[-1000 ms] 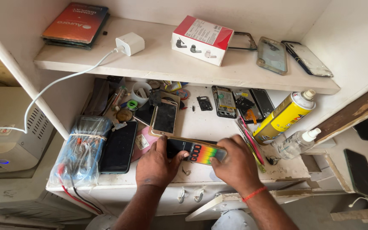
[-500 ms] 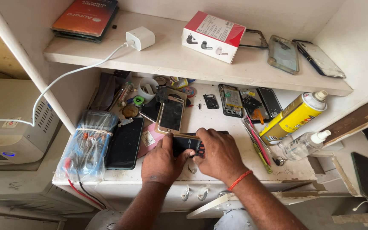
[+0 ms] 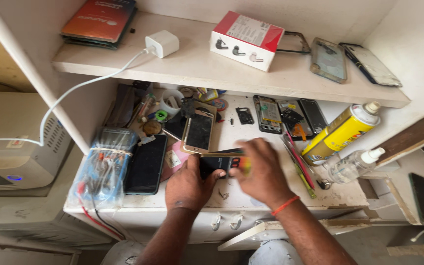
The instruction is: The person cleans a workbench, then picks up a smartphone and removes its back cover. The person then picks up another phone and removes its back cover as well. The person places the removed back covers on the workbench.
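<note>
Phone (image 3: pixel 219 163), dark and lit at one end, lies on the bench (image 3: pixel 339 194) between both hands: left hand (image 3: pixel 188 185) grips its near end, right hand (image 3: pixel 261 172) closes over the other. Beside them: one yellow spray can (image 3: pixel 342 131), one clear bottle (image 3: pixel 352 166).

My left hand (image 3: pixel 188 186) and right hand (image 3: pixel 260 172) grip a dark phone (image 3: pixel 221 162) between them over the cluttered white bench (image 3: pixel 339 194), with a cracked gold phone (image 3: pixel 198 131) just behind it and a yellow spray can (image 3: pixel 340 133) off to my right.
</note>
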`<state>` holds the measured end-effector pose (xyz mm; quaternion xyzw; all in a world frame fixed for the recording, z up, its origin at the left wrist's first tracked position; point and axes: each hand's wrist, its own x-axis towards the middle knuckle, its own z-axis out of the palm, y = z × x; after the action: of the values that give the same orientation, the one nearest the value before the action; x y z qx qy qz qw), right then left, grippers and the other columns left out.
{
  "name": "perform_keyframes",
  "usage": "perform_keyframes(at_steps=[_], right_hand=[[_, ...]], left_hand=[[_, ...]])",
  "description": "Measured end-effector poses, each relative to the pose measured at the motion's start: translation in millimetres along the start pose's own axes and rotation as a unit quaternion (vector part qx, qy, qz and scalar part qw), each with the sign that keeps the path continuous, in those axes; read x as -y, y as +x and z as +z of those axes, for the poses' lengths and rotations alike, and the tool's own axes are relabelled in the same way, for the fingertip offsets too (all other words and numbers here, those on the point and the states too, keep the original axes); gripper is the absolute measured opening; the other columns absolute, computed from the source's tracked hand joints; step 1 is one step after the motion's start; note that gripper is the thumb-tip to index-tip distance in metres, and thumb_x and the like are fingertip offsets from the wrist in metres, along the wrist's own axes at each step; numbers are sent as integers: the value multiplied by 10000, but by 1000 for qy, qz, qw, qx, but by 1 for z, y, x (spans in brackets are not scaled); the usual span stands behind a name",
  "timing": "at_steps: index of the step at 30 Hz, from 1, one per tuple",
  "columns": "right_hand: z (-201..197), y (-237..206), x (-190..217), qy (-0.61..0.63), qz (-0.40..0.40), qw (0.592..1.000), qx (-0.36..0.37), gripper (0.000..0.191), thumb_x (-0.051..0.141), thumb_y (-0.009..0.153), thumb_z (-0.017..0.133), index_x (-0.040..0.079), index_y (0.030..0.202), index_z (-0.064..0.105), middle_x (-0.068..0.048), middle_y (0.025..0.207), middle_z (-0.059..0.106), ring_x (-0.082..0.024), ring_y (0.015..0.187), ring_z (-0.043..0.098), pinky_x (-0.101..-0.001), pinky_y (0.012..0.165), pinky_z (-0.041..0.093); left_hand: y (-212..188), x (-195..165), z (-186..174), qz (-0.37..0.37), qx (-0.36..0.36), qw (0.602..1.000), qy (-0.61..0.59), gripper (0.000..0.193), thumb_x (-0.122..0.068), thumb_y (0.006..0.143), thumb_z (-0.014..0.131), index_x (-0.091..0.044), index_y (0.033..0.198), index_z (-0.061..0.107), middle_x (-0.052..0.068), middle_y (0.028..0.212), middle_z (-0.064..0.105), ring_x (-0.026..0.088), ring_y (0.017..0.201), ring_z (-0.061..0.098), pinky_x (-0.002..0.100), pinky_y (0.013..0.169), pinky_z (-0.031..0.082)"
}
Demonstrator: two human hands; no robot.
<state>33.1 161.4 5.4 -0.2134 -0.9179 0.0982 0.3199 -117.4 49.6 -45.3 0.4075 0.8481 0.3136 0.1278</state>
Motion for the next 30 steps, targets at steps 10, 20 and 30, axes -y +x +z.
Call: perform_keyframes(at_steps=[10,20,30], right_hand=[[44,-49,-109,497,321,802,-86,357,-12,791,845,7,1048,597,-75,931,711,-134,793,681,-292,720,610],[43,-17,-123,458,319,828,44,382,181,958,682,32,1308,651,-3,1092,709,-67,994,622,-232,908,504],[56,-27,-118,410,353,841,-20,260,167,957,705,-8,1145,748,-25,975,749,-65,863,658,-218,776,564]], left_hand=[[3,-1,6,-10,6,1000,10,702,-680,806,700,-88,1119,490,162,955,732,369,848,737,503,719,588],[9,-2,2,-23,22,999,16,723,-702,825,667,-73,1131,483,178,866,739,374,825,739,496,725,587],[11,-2,-3,-21,20,1000,11,839,-706,846,625,-89,1388,452,179,952,744,368,886,736,493,775,585]])
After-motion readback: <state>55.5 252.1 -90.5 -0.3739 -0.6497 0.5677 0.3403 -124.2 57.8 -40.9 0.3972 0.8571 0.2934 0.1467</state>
